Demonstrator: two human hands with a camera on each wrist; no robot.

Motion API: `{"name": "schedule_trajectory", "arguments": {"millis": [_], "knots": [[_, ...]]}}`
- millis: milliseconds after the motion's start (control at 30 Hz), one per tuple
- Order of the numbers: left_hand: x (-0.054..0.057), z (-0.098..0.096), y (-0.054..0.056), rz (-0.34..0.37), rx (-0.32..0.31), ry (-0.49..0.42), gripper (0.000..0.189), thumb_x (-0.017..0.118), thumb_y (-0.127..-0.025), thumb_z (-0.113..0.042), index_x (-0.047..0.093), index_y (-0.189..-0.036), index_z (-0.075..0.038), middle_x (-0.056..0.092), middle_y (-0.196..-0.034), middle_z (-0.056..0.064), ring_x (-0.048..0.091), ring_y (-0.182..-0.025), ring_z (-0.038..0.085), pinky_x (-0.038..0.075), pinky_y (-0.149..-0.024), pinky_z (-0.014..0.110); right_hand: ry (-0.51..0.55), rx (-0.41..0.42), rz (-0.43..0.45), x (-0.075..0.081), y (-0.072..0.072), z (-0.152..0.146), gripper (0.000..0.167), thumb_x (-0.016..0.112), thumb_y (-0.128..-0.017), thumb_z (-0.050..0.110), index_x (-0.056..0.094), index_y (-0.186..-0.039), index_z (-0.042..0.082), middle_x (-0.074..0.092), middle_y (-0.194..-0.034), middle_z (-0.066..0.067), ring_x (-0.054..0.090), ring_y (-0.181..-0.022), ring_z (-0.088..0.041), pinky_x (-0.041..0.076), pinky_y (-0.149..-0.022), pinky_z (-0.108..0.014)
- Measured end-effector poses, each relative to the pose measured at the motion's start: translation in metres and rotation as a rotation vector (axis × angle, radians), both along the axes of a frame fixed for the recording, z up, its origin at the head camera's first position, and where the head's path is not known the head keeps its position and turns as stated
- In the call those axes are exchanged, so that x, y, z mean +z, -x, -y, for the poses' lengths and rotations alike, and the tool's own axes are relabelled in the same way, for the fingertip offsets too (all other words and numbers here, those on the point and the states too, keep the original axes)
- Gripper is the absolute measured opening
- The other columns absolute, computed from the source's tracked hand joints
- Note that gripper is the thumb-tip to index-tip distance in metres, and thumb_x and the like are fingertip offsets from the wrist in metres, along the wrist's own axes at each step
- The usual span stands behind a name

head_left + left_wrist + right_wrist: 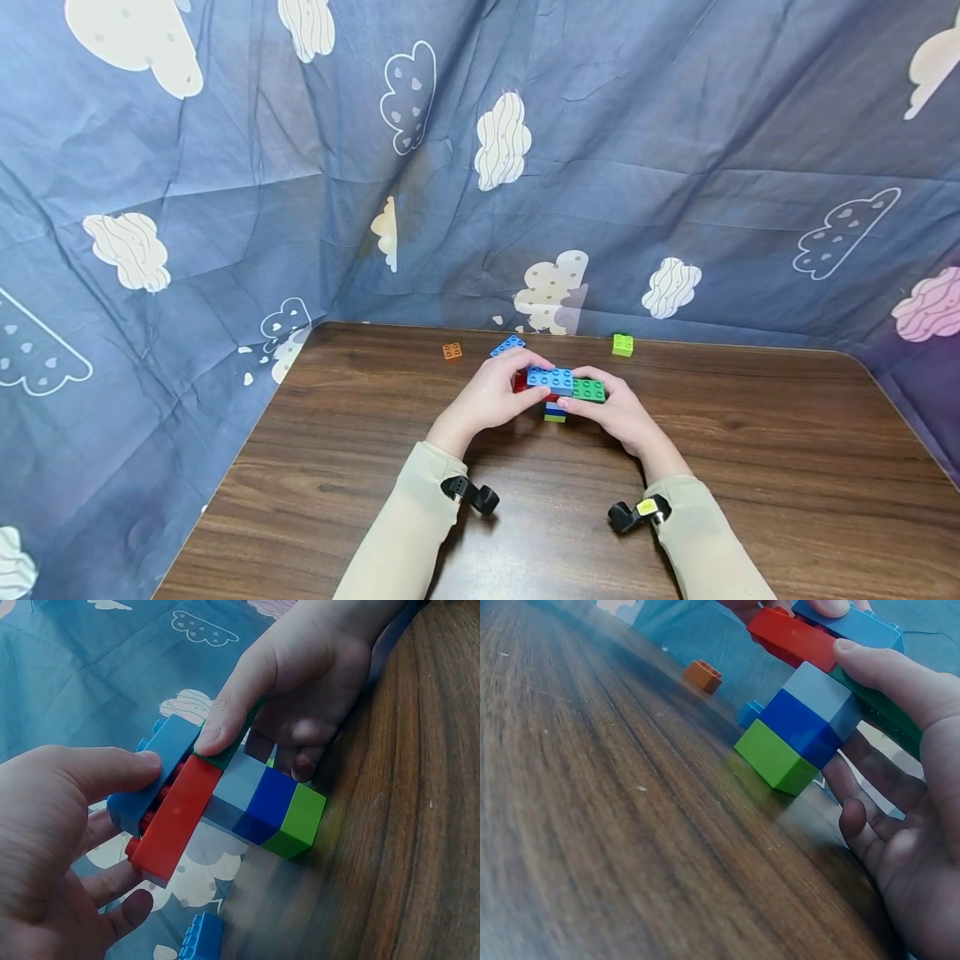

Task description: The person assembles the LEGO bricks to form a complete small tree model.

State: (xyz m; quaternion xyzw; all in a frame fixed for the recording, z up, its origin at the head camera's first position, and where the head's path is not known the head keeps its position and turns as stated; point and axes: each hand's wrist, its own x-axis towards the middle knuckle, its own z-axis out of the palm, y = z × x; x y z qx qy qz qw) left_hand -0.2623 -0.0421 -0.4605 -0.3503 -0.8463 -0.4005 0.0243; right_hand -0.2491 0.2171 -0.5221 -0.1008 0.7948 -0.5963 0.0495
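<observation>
Between the hands a tower of toy building bricks stands on the table, with a lime brick [300, 823] lowest, then a dark blue brick [268, 804] and a pale blue brick [241, 782]. Across its top lie a red brick [178, 817] and a green brick [590, 390], end to end. My left hand [497, 390] pinches a long blue brick [550, 381] over that joint. In the left wrist view, red studs show in a gap beneath this brick. My right hand [621, 410] grips the green brick between thumb and fingers, thumb tip near the joint.
Toward the back edge of the wooden table [750, 467] lie an orange brick [452, 351], another blue brick [508, 342] and a separate lime brick [622, 344]. A blue cloud-patterned cloth [622, 208] hangs behind the table and along its left side.
</observation>
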Motion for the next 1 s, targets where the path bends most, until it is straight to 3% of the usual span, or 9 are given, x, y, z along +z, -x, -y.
{"name": "schedule_trajectory", "arguments": {"millis": [733, 1000], "knots": [[0.0016, 0.0011, -0.0011, -0.04, 0.0, 0.001, 0.032, 0.081, -0.101, -0.023, 0.074, -0.131, -0.016, 0.072, -0.127, 0.0, 0.061, -0.111, 0.016, 0.053, -0.097, 0.032, 0.031, -0.002, -0.026, -0.003, 0.0015, -0.0014, 0.044, 0.088, -0.096, 0.024, 0.07, -0.134, 0.014, 0.066, -0.136, -0.013, 0.064, -0.111, -0.026, 0.057, -0.09, -0.03], [0.0024, 0.0007, -0.0017, -0.078, -0.01, 0.029, 0.031, 0.081, -0.101, -0.021, 0.074, -0.131, -0.014, 0.071, -0.127, 0.002, 0.062, -0.115, 0.018, 0.053, -0.103, 0.034, 0.025, -0.006, -0.015, -0.0036, 0.001, -0.0007, 0.045, 0.088, -0.096, 0.025, 0.069, -0.134, 0.013, 0.065, -0.137, -0.013, 0.063, -0.114, -0.029, 0.057, -0.091, -0.031]]}}
